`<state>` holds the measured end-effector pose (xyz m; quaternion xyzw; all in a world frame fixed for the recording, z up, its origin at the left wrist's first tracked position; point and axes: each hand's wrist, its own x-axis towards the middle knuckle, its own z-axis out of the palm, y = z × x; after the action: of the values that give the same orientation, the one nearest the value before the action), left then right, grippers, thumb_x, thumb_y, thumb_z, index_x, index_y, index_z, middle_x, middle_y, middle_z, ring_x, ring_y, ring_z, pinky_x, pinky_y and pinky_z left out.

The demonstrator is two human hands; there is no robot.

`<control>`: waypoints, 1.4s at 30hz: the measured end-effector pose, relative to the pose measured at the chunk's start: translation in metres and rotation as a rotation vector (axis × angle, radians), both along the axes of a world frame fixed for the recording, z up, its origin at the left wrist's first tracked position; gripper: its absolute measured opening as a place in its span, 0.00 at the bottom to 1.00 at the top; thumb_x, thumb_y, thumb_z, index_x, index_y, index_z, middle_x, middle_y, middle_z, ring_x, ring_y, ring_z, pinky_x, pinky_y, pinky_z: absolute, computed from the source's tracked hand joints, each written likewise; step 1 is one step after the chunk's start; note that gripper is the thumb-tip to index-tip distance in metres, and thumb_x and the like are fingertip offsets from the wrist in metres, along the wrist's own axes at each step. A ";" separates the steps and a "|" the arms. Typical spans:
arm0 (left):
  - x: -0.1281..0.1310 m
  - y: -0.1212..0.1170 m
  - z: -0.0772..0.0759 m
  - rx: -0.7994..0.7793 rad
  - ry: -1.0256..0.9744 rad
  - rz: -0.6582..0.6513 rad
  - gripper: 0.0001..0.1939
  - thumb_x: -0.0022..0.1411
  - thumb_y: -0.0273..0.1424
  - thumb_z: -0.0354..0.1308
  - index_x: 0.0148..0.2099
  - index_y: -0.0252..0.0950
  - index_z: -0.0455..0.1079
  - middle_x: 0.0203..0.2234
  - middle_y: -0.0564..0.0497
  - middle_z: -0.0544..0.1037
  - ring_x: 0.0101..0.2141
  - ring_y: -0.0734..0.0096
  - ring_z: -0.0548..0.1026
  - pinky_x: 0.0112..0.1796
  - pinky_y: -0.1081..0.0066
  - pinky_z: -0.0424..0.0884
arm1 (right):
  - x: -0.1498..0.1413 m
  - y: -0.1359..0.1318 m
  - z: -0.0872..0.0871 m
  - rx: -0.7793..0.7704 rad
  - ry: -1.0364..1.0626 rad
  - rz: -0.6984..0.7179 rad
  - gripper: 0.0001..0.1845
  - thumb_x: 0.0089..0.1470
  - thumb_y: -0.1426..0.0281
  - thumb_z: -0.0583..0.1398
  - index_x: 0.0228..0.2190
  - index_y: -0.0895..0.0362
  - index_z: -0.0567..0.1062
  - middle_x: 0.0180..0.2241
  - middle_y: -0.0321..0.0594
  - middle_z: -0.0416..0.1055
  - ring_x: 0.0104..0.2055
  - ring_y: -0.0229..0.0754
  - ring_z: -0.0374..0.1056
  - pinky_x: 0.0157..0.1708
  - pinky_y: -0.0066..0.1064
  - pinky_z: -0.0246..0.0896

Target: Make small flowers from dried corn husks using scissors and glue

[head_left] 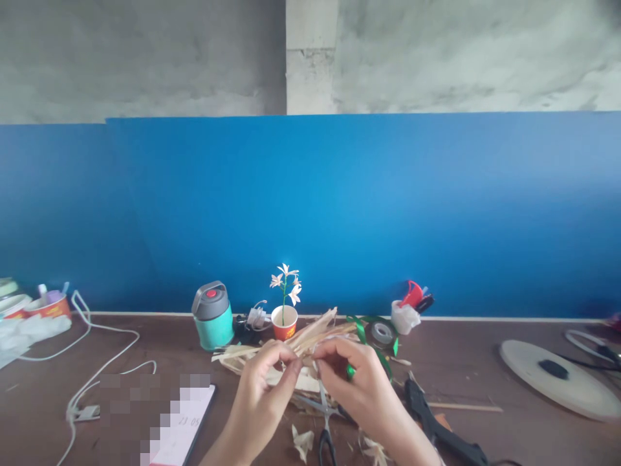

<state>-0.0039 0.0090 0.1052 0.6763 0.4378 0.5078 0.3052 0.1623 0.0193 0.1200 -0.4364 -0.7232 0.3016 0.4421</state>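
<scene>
My left hand [269,378] and my right hand [356,375] are raised above the table, fingertips close together. Thumb and forefinger of each are pinched, and what lies between them is too small to make out. Behind and beneath them spreads a pile of pale, dry, husk-like strips [315,331]. A pair of scissors [326,424] with dark handles lies below, between my wrists. Near it are a pale petal-like scrap [303,442] and another pale flower-like piece [375,451], partly covered by my right arm.
A white-petalled flower [284,294] stands in a red paper cup [284,332]. Around lie a teal jar [215,330], green ribbon [387,367], a tape roll [382,332], a black glue gun [439,427], a phone [182,430], white cables [104,369] and a pale oval board [528,362]. A blue partition [339,213] rises behind.
</scene>
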 end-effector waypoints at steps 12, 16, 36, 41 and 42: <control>-0.002 0.003 -0.006 -0.009 -0.021 0.029 0.12 0.62 0.36 0.51 0.28 0.37 0.65 0.24 0.53 0.68 0.28 0.70 0.67 0.31 0.74 0.62 | 0.004 -0.002 0.002 -0.033 -0.016 -0.010 0.06 0.49 0.73 0.57 0.29 0.57 0.74 0.24 0.34 0.70 0.26 0.35 0.62 0.27 0.25 0.59; -0.003 0.002 -0.006 -0.006 -0.012 0.033 0.12 0.63 0.36 0.51 0.29 0.37 0.64 0.24 0.53 0.68 0.29 0.70 0.67 0.32 0.73 0.63 | 0.005 -0.001 0.003 -0.042 -0.007 -0.004 0.07 0.50 0.70 0.57 0.30 0.57 0.75 0.24 0.35 0.70 0.26 0.36 0.62 0.27 0.26 0.59; -0.002 0.001 0.000 -0.013 0.003 0.005 0.12 0.62 0.36 0.51 0.28 0.36 0.66 0.24 0.53 0.68 0.28 0.69 0.68 0.32 0.73 0.63 | 0.009 0.000 -0.005 -0.013 -0.079 0.045 0.10 0.52 0.69 0.57 0.30 0.55 0.79 0.23 0.36 0.72 0.22 0.36 0.61 0.21 0.26 0.57; -0.002 -0.002 0.001 -0.019 0.015 0.015 0.13 0.62 0.37 0.51 0.28 0.37 0.65 0.24 0.52 0.68 0.29 0.69 0.68 0.32 0.73 0.63 | 0.009 0.001 -0.005 0.025 -0.064 0.032 0.09 0.51 0.71 0.57 0.28 0.56 0.77 0.21 0.35 0.70 0.21 0.35 0.59 0.21 0.25 0.56; -0.002 -0.002 0.001 -0.019 0.015 0.013 0.13 0.62 0.37 0.51 0.28 0.37 0.65 0.24 0.52 0.68 0.29 0.69 0.68 0.32 0.73 0.63 | 0.008 0.000 -0.005 0.034 -0.063 0.025 0.08 0.51 0.72 0.57 0.28 0.57 0.77 0.21 0.35 0.69 0.21 0.35 0.59 0.21 0.25 0.56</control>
<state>-0.0057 0.0071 0.1059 0.6744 0.4492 0.5005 0.3049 0.1708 0.0198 0.1151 -0.4290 -0.7471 0.2808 0.4230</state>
